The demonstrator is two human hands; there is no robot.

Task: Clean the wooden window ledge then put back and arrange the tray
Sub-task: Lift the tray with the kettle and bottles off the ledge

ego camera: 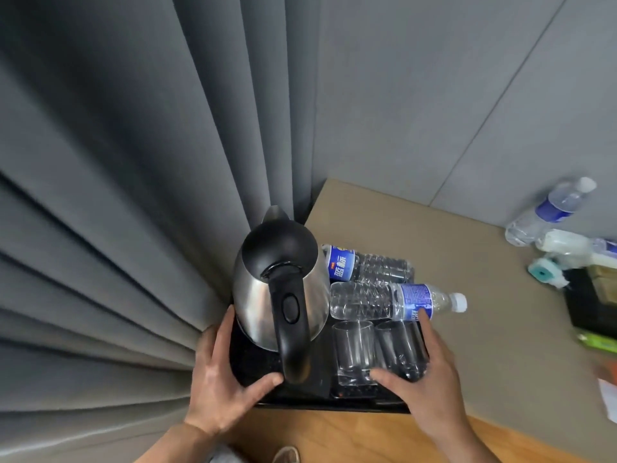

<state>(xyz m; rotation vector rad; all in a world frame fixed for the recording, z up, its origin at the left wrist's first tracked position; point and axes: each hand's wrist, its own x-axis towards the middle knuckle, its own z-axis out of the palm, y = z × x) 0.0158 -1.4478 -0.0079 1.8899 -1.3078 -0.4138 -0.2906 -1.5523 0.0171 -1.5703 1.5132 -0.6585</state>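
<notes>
A black tray [334, 404] sits at the corner of the beige ledge top [484, 295], its front rim over a wooden strip [350, 436]. On it stand a steel kettle [267, 289] with a black handle and two clear glasses [352, 349], and two water bottles [370, 300] lie on their sides behind the glasses. My left hand [217, 379] grips the tray's left rim, thumb on top near the kettle handle. My right hand [430, 382] holds the right rim, thumb by a glass base, index finger touching the nearer bottle.
Grey curtain folds [133, 195] hang right against the tray's left side. At the far right of the ledge stand another water bottle [551, 208], a spray bottle [567, 252] and a dark box [587, 305]. A grey wall panel rises behind.
</notes>
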